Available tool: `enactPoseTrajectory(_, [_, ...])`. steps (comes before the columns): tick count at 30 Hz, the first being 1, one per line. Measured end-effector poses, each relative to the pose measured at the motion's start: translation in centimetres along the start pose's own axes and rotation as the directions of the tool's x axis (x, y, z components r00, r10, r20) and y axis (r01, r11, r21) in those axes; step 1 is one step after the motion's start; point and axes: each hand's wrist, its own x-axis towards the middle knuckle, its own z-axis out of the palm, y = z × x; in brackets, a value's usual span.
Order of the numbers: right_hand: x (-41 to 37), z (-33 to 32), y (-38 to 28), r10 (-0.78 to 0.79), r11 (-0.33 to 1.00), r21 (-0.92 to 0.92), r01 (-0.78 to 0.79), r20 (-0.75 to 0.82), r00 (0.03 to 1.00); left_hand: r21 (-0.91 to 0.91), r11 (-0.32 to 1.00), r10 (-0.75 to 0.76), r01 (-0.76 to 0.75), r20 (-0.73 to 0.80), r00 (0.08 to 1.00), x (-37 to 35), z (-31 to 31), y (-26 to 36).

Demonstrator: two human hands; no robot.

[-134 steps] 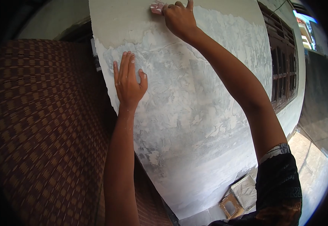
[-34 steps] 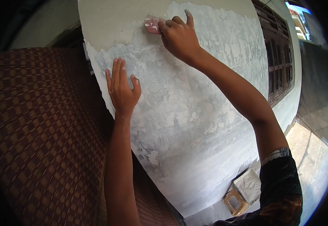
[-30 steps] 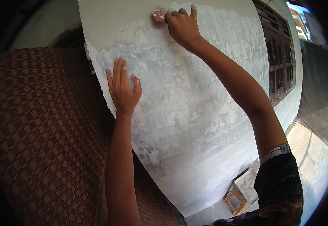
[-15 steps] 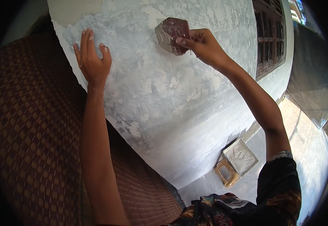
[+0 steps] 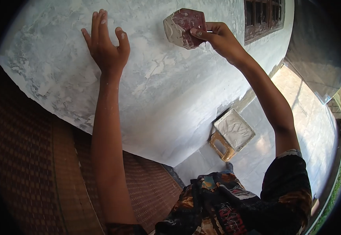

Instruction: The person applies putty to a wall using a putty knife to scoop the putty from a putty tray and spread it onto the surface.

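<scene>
My right hand (image 5: 227, 43) grips a dark red putty scraper (image 5: 192, 24), thumb on its near face. Pale, wet putty (image 5: 174, 33) coats the scraper's left side. The tool is held up close in front of the wall (image 5: 150, 105), which is streaked with uneven white and grey filler. To the left, my left hand (image 5: 109, 51) is open, fingers pointing up and thumb apart, and overlaps the wall in this view. Whitish smears mark the fingertips of both hands.
A square tray (image 5: 245, 123) of putty rests on a yellowish stool (image 5: 220, 148) at the wall's foot. Woven matting (image 5: 25, 156) hangs at left beyond the wall's edge. A barred window (image 5: 262, 17) is upper right, a translucent sheet (image 5: 315, 51) beside it. Grey tiles (image 5: 264, 156) cover the floor.
The view has shifted, so more of the wall shows at left and the stool and tray appear higher. My right hand keeps hold of the scraper; my left hand stays open.
</scene>
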Motion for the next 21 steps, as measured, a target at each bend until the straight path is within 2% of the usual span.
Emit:
enactPoseTrajectory(3, [-1.6,-3.1,4.3,0.081,0.996,0.032,-0.081,0.001,0.997,-0.066,0.998,-0.009,0.012,0.035,0.999,-1.7,3.8,4.6])
enactPoseTrajectory(5, [-2.7,-5.3,7.9,0.148,0.988,0.047,-0.148,0.012,0.989,-0.119,0.99,-0.063,0.075,0.101,0.993,-3.4,6.5,8.0])
enactPoseTrajectory(7, [-4.0,-7.5,11.7,0.211,0.938,0.258,-0.232,0.104,0.972,-0.154,0.98,-0.106,0.128,0.144,0.984,-5.3,9.1,11.6])
enactPoseTrajectory(8, [-4.9,-8.6,13.4,0.236,0.931,0.261,-0.257,0.109,0.966,-0.182,0.969,-0.14,0.17,0.168,0.976,-6.5,10.4,13.6])
enactPoseTrajectory(10, [-6.9,-10.7,16.8,0.393,0.858,0.301,-0.417,0.141,0.909,-0.207,0.952,-0.174,0.225,0.241,0.955,-8.9,12.8,17.8])
enactPoseTrajectory(12, [-9.0,-12.8,20.9,0.458,0.813,0.327,-0.483,0.156,0.875,-0.266,0.913,-0.212,0.308,0.335,0.918,-12.0,14.9,21.9])
enactPoseTrajectory(16, [-14.2,-15.2,29.0,0.597,0.671,0.412,-0.617,0.194,0.778,-0.266,0.804,-0.319,0.533,0.563,0.763,-18.8,17.3,30.8])
enactPoseTrajectory(18, [-17.3,-15.7,32.9,0.627,0.667,0.369,-0.647,0.191,0.755,-0.221,0.758,-0.33,0.614,0.681,0.653,-22.0,17.6,34.6])
enactPoseTrajectory(21, [-22.1,-16.0,37.9,0.73,0.582,0.35,-0.734,0.173,0.661,-0.17,0.725,-0.318,0.667,0.777,0.543,-26.9,17.5,38.6])
